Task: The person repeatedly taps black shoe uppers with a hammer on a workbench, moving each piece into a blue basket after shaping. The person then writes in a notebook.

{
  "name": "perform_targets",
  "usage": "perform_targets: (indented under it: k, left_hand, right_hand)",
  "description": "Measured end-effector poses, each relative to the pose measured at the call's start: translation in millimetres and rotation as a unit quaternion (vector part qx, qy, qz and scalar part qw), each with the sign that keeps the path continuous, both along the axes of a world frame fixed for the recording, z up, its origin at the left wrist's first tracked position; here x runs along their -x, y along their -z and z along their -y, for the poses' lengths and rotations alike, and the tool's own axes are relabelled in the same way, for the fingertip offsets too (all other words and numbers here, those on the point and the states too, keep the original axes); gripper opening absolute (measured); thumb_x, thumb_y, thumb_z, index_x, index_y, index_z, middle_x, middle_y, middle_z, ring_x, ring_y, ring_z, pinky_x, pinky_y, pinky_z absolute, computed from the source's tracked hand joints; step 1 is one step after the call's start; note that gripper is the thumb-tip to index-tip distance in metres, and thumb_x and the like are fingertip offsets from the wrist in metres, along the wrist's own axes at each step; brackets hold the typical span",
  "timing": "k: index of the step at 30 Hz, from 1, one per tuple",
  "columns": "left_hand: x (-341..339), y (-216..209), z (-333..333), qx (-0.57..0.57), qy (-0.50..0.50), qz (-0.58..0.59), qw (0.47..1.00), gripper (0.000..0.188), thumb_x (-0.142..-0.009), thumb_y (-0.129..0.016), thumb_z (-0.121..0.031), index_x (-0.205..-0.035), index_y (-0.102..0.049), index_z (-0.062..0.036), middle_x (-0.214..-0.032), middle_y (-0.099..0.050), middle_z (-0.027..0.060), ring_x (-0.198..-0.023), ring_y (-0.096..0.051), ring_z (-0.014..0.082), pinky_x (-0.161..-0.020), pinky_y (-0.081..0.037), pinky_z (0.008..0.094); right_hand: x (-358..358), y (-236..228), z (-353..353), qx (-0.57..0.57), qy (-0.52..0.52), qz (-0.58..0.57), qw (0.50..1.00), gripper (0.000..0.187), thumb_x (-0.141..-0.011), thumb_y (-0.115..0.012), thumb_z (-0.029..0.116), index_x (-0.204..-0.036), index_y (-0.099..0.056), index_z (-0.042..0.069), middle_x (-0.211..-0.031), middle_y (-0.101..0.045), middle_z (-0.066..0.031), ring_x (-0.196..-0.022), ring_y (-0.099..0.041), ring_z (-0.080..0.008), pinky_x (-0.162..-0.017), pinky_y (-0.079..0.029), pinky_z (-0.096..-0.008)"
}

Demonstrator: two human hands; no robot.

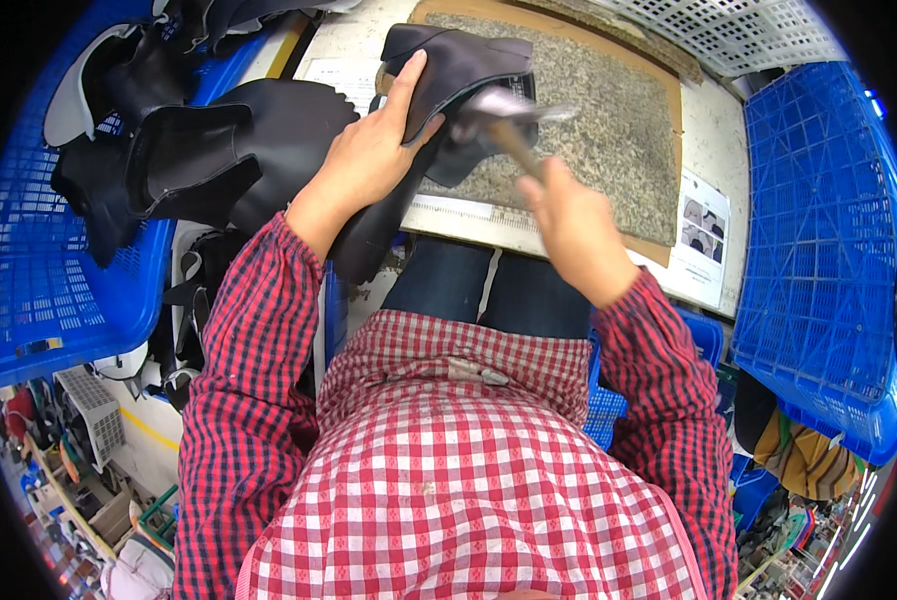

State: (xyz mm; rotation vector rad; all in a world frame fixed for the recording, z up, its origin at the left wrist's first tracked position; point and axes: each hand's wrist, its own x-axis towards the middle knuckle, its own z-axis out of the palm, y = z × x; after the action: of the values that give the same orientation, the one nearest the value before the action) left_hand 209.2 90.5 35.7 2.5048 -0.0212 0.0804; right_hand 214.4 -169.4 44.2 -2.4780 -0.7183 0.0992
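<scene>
A dark leather boot upper (453,65) lies over the near left part of a speckled stone slab (608,130). My left hand (373,150) holds it, index finger stretched along the leather and thumb apart near its curved edge; the other fingers are mostly hidden. My right hand (578,225) is closed round the wooden handle of a hammer (513,145). Motion blurs the hammer's metal head, which is over the upper's edge. More black leather uppers (288,140) lie beside my left wrist, and part of the leather hangs off the table edge.
A blue basket (133,290) on the left carries several black uppers. On the right stands a blue plastic crate (818,240), with a white perforated basket (738,30) at the back. A printed picture sheet (703,235) lies by the slab, and a ruler strip (468,208) runs along the near edge.
</scene>
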Motion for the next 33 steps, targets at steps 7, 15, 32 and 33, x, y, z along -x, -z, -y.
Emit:
perform_targets:
  k: [7,15,32,33]
  left_hand:
    - [-30,-56,-7,-0.280,0.121,0.025,0.952,0.067,-0.099,-0.064,-0.032,-0.159,-0.036,-0.0213,-0.119,-0.071,0.0205,-0.101,-0.069,0.0443,-0.086,-0.055,0.0504]
    - [-82,-143,37,-0.262,0.338,0.401,0.810,0.040,-0.089,-0.071,-0.023,-0.127,-0.064,-0.0092,-0.135,-0.059,0.0132,-0.128,-0.053,0.0368,-0.109,-0.041,0.0485]
    - [-80,-44,60,0.066,0.286,0.076,0.953,0.046,-0.094,-0.059,-0.003,-0.140,-0.056,-0.0100,-0.129,-0.068,0.0180,-0.123,-0.064,0.0318,-0.106,-0.048,0.0388]
    - [-78,-44,58,0.067,0.281,0.069,0.955,0.045,-0.095,-0.060,-0.005,-0.140,-0.057,-0.0112,-0.131,-0.068,0.0174,-0.123,-0.064,0.0323,-0.105,-0.048,0.0388]
  right_hand:
    - [9,-4,10,0.000,-0.047,0.046,0.998,0.031,-0.106,-0.057,0.032,-0.101,-0.051,0.001,-0.072,-0.063,-0.0273,-0.073,-0.065,-0.0501,-0.063,-0.049,-0.0576]
    - [25,-25,66,-0.036,0.023,0.135,0.990,0.032,-0.106,-0.056,0.030,-0.095,-0.049,0.001,-0.068,-0.063,-0.0260,-0.068,-0.064,-0.0498,-0.059,-0.049,-0.0573]
    - [5,-16,64,-0.014,0.034,0.084,0.996,0.033,-0.107,-0.055,0.032,-0.098,-0.052,0.000,-0.069,-0.064,-0.0234,-0.066,-0.066,-0.0461,-0.059,-0.052,-0.0542]
    - [1,-16,64,0.052,0.015,0.042,0.998,0.033,-0.106,-0.055,0.031,-0.098,-0.052,0.000,-0.068,-0.064,-0.0231,-0.066,-0.066,-0.0458,-0.059,-0.052,-0.0541]
